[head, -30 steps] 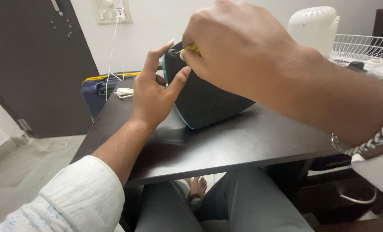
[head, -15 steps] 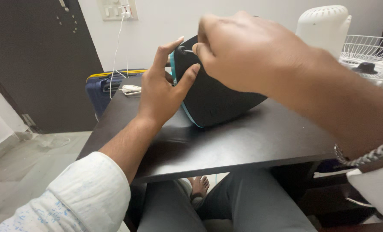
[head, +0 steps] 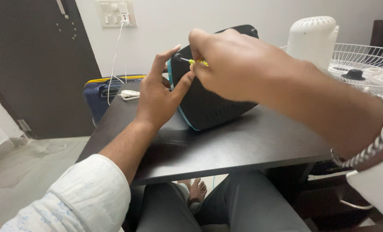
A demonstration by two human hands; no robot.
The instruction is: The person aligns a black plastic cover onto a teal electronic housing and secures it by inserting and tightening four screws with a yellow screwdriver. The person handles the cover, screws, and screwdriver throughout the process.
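Dark desk (head: pixel 226 150): nearest surface, carrying all items.
Left hand (head: pixel 157 96): fingers spread, thumb and forefinger braced against the 9 o'clock edge of the black housing (head: pixel 208 101).
Black housing: teal-trimmed, tilted on edge at desk centre.
Right hand (head: pixel 238 64): pinched closed around a yellow-handled screwdriver (head: pixel 193 61), its tip seated in a recess at the housing's upper corner. Fastener work is judged under way; completion cannot be told.
White fan grille (head: pixel 363 58): 2 o'clock, farther back.
Blue suitcase (head: pixel 103 92): 10 o'clock, beyond the desk.
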